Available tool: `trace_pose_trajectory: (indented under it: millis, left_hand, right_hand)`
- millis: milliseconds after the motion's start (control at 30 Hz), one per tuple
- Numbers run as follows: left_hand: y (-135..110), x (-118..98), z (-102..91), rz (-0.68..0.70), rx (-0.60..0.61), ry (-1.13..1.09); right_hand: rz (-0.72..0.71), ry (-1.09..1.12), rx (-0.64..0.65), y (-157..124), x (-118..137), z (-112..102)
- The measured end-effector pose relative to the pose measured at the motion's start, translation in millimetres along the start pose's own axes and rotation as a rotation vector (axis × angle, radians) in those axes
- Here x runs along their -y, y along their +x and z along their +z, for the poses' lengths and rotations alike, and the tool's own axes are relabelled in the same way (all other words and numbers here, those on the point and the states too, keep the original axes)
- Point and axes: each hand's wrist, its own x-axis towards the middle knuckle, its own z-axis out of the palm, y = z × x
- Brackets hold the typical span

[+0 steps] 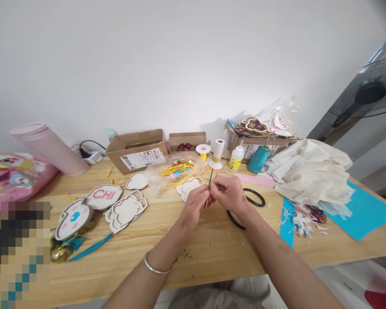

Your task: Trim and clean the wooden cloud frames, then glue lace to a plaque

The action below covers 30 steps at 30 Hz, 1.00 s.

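Observation:
Over the middle of the wooden table, my left hand (194, 205) and my right hand (229, 192) meet with their fingers pinched together. Between the fingertips is a thin dark strip (211, 175), upright and slightly tilted; its middle is hidden and I cannot make out its exact kind. Black-handled scissors (260, 198) lie under my right wrist, their blades out of sight. Just behind my left hand is a white cloud-shaped wooden piece (187, 187). A clear plastic bag (154, 177) with yellow cords sits beyond it.
Cardboard boxes (135, 152) stand along the wall. A glue bottle (236, 159), thread spools and a teal thread cone (259, 159) are behind my hands. Decorated plaques (104, 197) and a bell (60, 254) lie left; cream fabric (312, 171) and blue sheets (369, 214) lie right.

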Motion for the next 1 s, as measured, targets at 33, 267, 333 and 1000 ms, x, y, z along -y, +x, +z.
trace_pose_trajectory:
  millis: [33, 267, 333, 1000]
  left_hand:
    - [1.3, 0.9, 0.8, -0.04, -0.018, -0.062]
    - [3.3, -7.7, 14.0, -0.116, -0.202, -0.321]
    - [2.3, -10.1, 17.1, -0.106, -0.246, -0.306]
    - [8.3, -17.4, 3.7, -0.196, -0.197, -0.688]
  right_hand:
    - [-0.001, 0.009, 0.014, 0.1, -0.5, 0.4]
    - [0.122, 0.057, -0.056, 0.5, 0.7, 5.9]
    - [0.13, 0.106, -0.066, 0.1, 1.2, 7.3]
    - [0.18, -0.013, -0.036, -2.1, -7.6, 6.0]
